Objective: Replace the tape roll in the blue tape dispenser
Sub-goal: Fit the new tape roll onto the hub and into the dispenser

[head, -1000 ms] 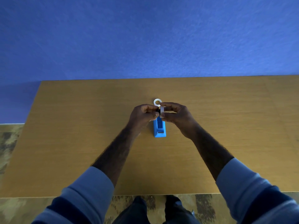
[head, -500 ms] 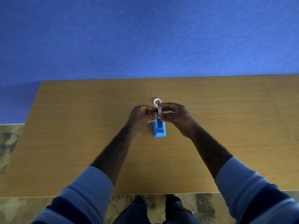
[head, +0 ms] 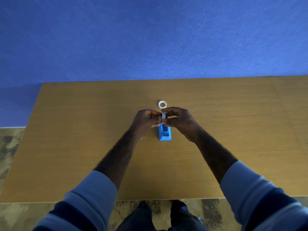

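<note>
From the head view, both hands meet above the far end of the blue tape dispenser (head: 165, 133), which stands on the wooden bench (head: 83, 130). The right hand (head: 180, 120) has a narrow grip: thumb and forefinger pinch a tape roll (head: 163, 116) held edge-on. The left hand (head: 145, 120) has its fingers curled, with the tips closed against the same roll's other side. A second roll (head: 162, 104) lies flat on the bench just beyond the hands.
</note>
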